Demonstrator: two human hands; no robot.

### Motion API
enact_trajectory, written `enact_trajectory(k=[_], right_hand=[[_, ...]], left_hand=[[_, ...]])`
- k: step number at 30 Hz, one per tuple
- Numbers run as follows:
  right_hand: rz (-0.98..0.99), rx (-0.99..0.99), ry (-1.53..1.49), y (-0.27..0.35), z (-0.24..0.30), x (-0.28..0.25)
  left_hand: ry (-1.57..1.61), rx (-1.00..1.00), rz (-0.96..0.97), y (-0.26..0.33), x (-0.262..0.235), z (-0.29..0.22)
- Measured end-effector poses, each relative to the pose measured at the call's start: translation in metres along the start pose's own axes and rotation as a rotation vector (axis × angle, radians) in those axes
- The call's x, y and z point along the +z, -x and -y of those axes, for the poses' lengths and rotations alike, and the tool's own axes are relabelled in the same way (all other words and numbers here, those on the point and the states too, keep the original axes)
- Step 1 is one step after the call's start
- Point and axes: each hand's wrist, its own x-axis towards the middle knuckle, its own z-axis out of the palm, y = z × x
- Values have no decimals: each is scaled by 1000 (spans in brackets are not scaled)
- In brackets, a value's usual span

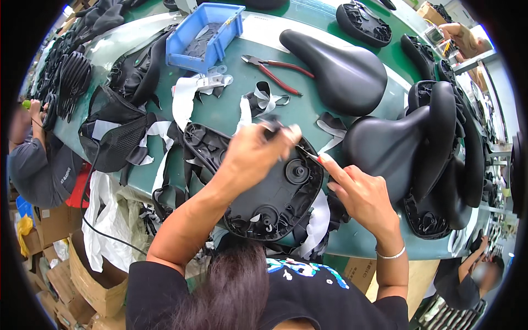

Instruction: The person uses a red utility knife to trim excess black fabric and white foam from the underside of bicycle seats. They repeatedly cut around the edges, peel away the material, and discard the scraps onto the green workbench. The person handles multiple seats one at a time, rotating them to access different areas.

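Note:
An upturned black bicycle saddle (275, 192) lies on the green table (231, 104) in front of me, its plastic underside facing up. My left hand (250, 151) is above it, fingers closed on a small dark tool whose thin tip points right along the saddle's edge. My right hand (360, 192) rests at the saddle's right rim, its index finger stretched toward the tool's tip and pressing the edge. Black and white trimmings (319, 220) hang around the saddle.
Red-handled pliers (278, 69) and a blue bin (203, 36) lie further back. Finished black saddles (341, 66) (407, 143) stand at the right. Scrap strips (184, 96), mesh fabric (113, 132), cardboard boxes (93, 280) at lower left. Other people sit at left (33, 159) and lower right (473, 275).

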Motion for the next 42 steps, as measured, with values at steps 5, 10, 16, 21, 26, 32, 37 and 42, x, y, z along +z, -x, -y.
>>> enact_trajectory(k=[5,10,16,21,26,32,37,42], right_hand=[[126,-50,155,-6,2,-12],[184,195,22,36,24,3],[202,551,-302,67,80,6],[-179,548,-472,58,62,6],[-384,245,-367,-34,42,30],[-318,556,-1345,-13,21,-22],[-554,510,-382,9,1,-21],[-383,167,-401,-44,12,38]], left_hand=[[-1162,406,-50,-10,-24,14],[-1037,186,-104,0,-17,12],[-966,94,-283,26,1,16],[-1017,112,-323,36,-5,20],[-1024,147,-298,33,0,15],[-1021,39,-391,30,-5,22],[-1017,185,-532,19,-1,27],[-1021,226,-536,18,0,27]])
